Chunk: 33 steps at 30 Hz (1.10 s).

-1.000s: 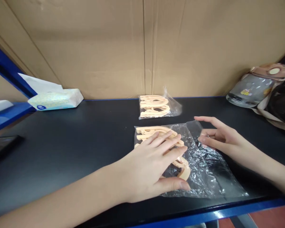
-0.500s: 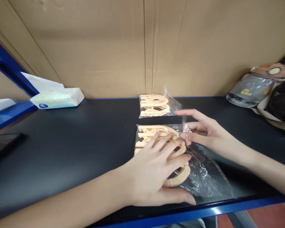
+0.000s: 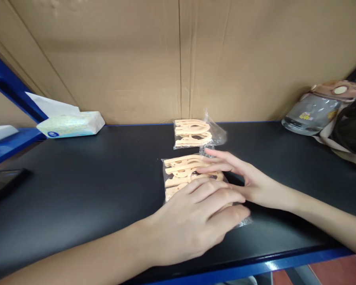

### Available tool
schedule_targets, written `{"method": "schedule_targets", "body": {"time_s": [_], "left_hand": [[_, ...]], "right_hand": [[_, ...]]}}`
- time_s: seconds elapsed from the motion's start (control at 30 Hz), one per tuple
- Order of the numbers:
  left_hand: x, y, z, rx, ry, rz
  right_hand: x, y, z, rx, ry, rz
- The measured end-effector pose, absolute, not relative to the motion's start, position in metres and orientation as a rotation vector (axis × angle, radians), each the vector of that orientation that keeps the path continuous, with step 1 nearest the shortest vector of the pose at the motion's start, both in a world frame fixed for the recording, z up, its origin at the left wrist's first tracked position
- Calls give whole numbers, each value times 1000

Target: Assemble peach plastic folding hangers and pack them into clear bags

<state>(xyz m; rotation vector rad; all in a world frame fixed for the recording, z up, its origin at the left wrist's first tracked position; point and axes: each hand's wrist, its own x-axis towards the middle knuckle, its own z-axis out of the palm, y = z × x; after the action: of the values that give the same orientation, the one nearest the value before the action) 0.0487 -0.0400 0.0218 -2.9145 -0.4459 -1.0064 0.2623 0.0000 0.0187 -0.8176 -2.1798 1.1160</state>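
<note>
A clear plastic bag of peach-coloured plastic hangers (image 3: 180,170) lies on the black shelf (image 3: 91,186) in front of me. My left hand (image 3: 195,217) lies flat on its near half, fingers stretched out and pressing down. My right hand (image 3: 240,180) comes in from the right, its fingers extended flat over the bag's folded-over right side. A second, smaller bag of the same hangers (image 3: 194,133) rests just behind, untouched.
A tissue pack (image 3: 69,123) sits at the back left by a blue frame (image 3: 8,89). A dark phone (image 3: 2,182) lies at the left edge. A grey bottle with a brown lid (image 3: 317,107) and a dark bag (image 3: 351,132) occupy the right. Cardboard (image 3: 178,59) backs the shelf.
My right hand swept left, folding the bag's loose open end over the hangers. The bag now looks compact. My left hand shifted slightly nearer and stayed pressed on it.
</note>
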Motion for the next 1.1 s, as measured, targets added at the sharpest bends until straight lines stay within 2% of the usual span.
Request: {"method": "schedule_targets", "body": {"time_s": [0.1,0.17,0.27,0.4,0.5,0.63,0.73,0.97,1.1], "left_hand": [[49,-37,21,-3030,-451,-920],[49,-34,20,-3081,-436,-911],[49,-31,20,-3127,-393,-991],[49,-31,22,-3172,-405,-1040],[49,-32,23,-3192,-341,-1006],[50,-29,21,-3170,-280,-947],[50,-28,20,-3143,-243,-942],[49,-34,22,-3091,-138,-860],[51,-37,19,-3032,-12,-815]], "right_hand": [[260,0,18,-825,-2317,879],[260,3,20,-819,-2359,845],[258,11,24,-816,-2388,926],[252,28,20,-743,-2230,1208],[249,40,14,-692,-2063,1181],[248,47,12,-962,-2026,901],[250,49,13,-1217,-2039,866],[248,47,19,-1313,-1973,1050],[243,34,31,-1248,-1645,1471]]}}
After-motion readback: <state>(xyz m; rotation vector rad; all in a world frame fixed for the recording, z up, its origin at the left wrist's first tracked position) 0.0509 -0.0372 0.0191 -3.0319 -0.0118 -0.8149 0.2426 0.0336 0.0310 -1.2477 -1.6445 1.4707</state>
